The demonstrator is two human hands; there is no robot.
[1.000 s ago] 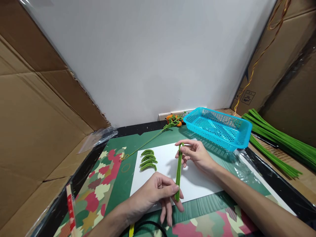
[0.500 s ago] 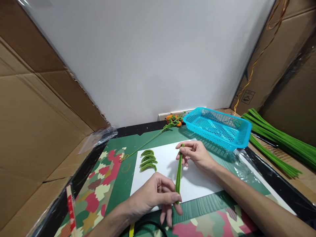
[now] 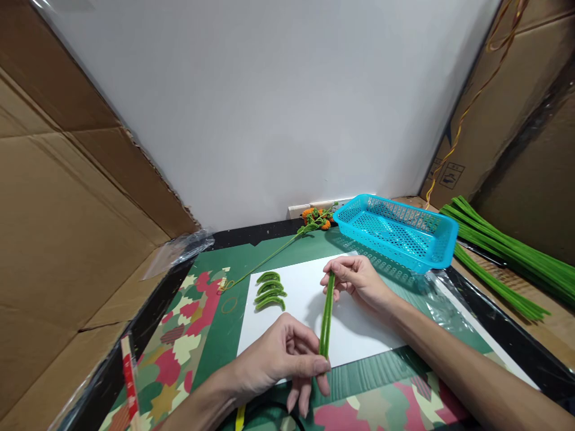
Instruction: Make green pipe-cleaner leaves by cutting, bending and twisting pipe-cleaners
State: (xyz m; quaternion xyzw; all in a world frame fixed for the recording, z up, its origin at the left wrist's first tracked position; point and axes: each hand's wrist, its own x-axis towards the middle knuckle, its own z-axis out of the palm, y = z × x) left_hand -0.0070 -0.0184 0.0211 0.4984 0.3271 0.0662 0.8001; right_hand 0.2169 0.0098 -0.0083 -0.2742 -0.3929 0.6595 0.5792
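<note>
A folded green pipe cleaner point(image 3: 327, 314) is held over the white paper point(image 3: 300, 269), its strands running side by side. The lower end is pinched between thumb and fingers of my left hand point(image 3: 287, 353). At the upper end, my right hand point(image 3: 354, 278) grips it with thumb and forefinger. Several short curved green pipe cleaner pieces point(image 3: 270, 292) lie in a column on the left part of the paper, beyond my left hand.
A blue perforated basket point(image 3: 398, 233) stands at the back right. Long green pipe cleaners point(image 3: 507, 245) lie right of it. An orange flower stem point(image 3: 287, 244) rests behind the paper, near a thin ring point(image 3: 229, 305). Cardboard walls point(image 3: 81, 179) flank the table.
My right thumb and fingers have shifted slightly at the upper end, which now hardly sticks out above them. My left fingers have closed a little more on the lower end.
</note>
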